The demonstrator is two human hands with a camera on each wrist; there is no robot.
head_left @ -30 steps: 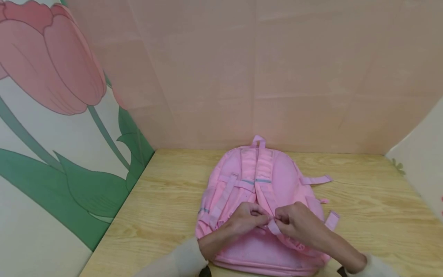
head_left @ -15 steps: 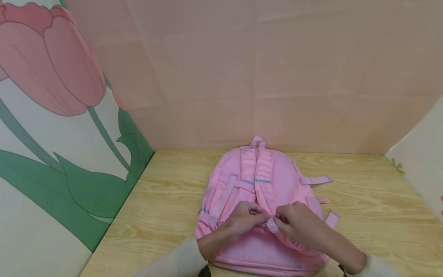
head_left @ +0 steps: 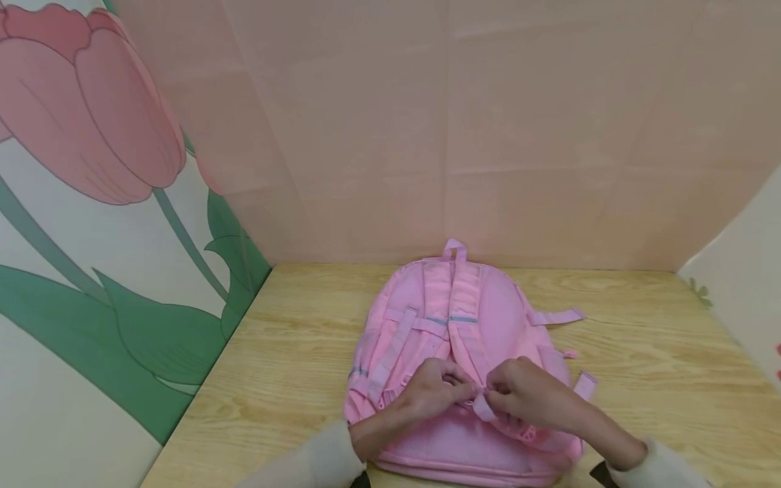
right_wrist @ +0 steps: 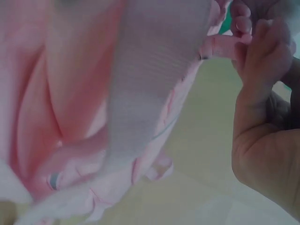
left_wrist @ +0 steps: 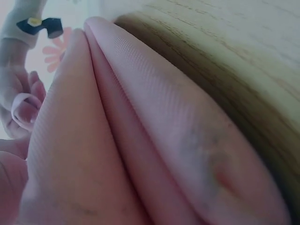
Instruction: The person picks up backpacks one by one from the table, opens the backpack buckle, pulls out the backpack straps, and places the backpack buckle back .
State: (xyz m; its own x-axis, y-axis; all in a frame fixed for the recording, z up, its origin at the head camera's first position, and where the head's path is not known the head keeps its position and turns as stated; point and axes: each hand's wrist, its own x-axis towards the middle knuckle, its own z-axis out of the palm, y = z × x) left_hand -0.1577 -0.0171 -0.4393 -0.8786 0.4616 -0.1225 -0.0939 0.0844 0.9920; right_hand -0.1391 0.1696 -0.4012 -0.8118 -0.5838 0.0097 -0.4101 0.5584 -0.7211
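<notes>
A pink backpack (head_left: 506, 298) lies with its shoulder-strap side up. Over its lower middle, my left hand (head_left: 434, 390) and right hand (head_left: 533, 396) meet at a narrow pink webbing strap (head_left: 484, 409). Thumb and fingertips of each hand pinch it, and a short loop hangs between them. In the right wrist view the webbing (right_wrist: 222, 47) runs from the bag into the fingers of the right hand (right_wrist: 267, 136). The left wrist view shows the bag's folded edge (left_wrist: 154, 117) large, with the right hand (left_wrist: 14, 89) behind it. My fingertips partly hide what they work on at the strap.
The bag rests on a wood-grain table (head_left: 293, 339). Two loose strap ends (head_left: 558, 317) stick out at its right side, and a carry handle (head_left: 455, 249) stands at its top. A plain pinkish wall (head_left: 366, 135) rises behind, with a tulip-painted wall (head_left: 116, 122) at the left.
The hands stay almost in place, still pinching the webbing. The right hand dips very slightly and the small strap loop between the hands shifts a little downward.
</notes>
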